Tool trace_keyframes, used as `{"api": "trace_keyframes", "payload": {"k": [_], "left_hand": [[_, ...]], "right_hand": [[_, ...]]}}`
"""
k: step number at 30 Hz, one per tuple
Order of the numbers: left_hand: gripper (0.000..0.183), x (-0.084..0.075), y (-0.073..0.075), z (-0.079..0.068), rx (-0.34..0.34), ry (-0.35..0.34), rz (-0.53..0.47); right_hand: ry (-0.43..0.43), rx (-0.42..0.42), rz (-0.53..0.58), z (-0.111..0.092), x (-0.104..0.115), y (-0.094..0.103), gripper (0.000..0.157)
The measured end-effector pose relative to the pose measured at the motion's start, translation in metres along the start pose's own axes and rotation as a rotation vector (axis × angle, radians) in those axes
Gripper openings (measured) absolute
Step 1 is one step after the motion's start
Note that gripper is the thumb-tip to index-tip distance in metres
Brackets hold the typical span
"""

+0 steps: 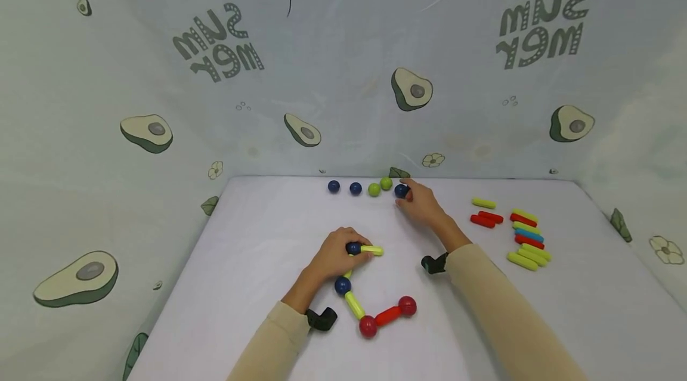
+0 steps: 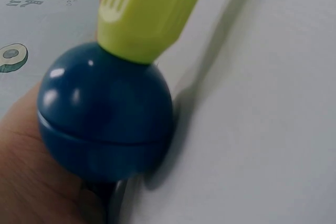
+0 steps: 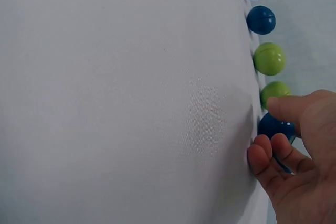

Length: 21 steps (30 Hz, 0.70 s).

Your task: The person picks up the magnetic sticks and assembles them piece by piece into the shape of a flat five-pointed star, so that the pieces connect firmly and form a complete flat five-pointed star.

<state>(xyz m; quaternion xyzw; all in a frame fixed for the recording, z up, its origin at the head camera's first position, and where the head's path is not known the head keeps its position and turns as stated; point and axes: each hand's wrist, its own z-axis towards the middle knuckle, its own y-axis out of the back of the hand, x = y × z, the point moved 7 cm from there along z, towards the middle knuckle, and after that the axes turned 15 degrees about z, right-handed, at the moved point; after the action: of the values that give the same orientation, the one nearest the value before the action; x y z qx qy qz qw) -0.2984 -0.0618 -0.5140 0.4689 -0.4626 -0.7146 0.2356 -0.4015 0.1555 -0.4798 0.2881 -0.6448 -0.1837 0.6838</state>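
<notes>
My left hand point(image 1: 335, 254) grips a blue ball point(image 1: 353, 248) from which a yellow rod point(image 1: 373, 250) sticks out to the right. That ball is part of a bent chain: another blue ball point(image 1: 342, 285), a yellow rod point(image 1: 354, 304), a red ball point(image 1: 368, 327), a red rod point(image 1: 388, 316) and an end red ball point(image 1: 407, 306). In the left wrist view, a blue ball point(image 2: 105, 114) with a yellow rod point(image 2: 149, 14) is close beside the palm. At the table's back edge my right hand point(image 1: 424, 205) has its thumb and fingertips around a loose blue ball point(image 3: 275, 126).
Left of the right hand, two green balls point(image 1: 374, 189) and two blue balls point(image 1: 355, 188) line the back edge. Several yellow, red and blue rods point(image 1: 528, 236) lie at the right. A printed cloth point(image 1: 349, 71) hangs behind the white table point(image 1: 257, 238).
</notes>
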Motion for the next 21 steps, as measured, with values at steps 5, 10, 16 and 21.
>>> {"api": "trace_keyframes", "payload": {"k": [5,10,16,21], "left_hand": [[0.024,-0.003,0.001,0.001,-0.003,-0.002,0.007],[0.024,-0.003,0.0,0.001,-0.002,-0.011,0.013],[0.023,-0.001,0.003,0.0,-0.032,-0.031,-0.005],[0.023,0.001,0.003,-0.001,-0.029,-0.03,-0.005]], "right_hand": [[-0.038,-0.014,-0.001,0.001,-0.002,0.004,0.055],[-0.021,-0.024,0.011,-0.008,-0.004,0.005,0.043],[-0.011,0.019,0.058,-0.03,-0.007,0.003,0.041],[-0.01,0.044,0.118,-0.056,-0.008,0.001,0.039]]}}
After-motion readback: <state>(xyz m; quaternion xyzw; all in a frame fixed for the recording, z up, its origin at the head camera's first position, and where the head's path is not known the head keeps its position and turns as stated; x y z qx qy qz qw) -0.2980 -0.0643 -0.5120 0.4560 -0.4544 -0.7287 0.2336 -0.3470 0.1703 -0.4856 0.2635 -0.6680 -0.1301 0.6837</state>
